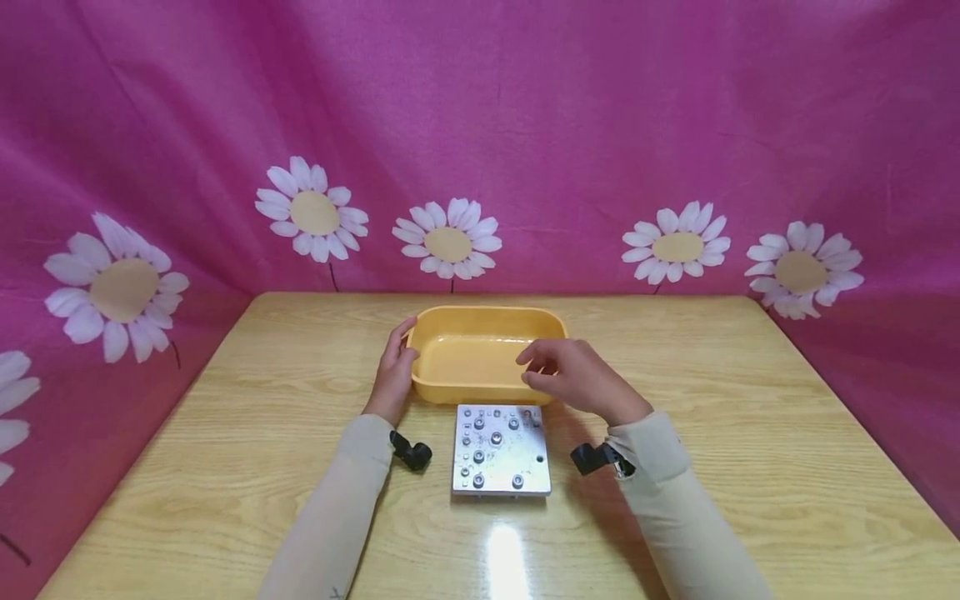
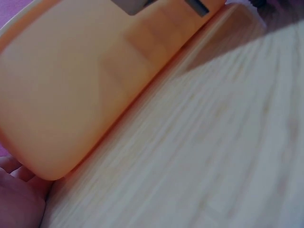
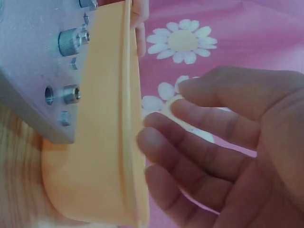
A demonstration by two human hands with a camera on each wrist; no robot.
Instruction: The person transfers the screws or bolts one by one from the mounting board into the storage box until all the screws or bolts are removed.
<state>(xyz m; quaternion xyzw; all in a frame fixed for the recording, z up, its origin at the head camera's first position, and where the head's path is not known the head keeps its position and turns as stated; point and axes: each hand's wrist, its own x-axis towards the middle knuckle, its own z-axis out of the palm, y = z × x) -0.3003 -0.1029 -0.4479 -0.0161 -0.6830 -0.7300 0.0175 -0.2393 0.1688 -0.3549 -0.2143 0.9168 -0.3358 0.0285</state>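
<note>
A yellow plastic tub stands on the table, with nothing visible inside it. My left hand grips its left end, thumb at the rim and fingers along the outside. In the left wrist view part of that hand shows beside the tub's corner. Over the tub's right end is my right hand, fingers loosely bent and holding nothing. The right wrist view shows that hand with its fingers spread near the tub rim. In front of the tub lies a square metal plate with several socket-head bolts in it.
The wooden table reaches back to a pink cloth printed with daisies, which also hangs at both sides. A small black wrist camera sits at the left cuff, another black camera at the right.
</note>
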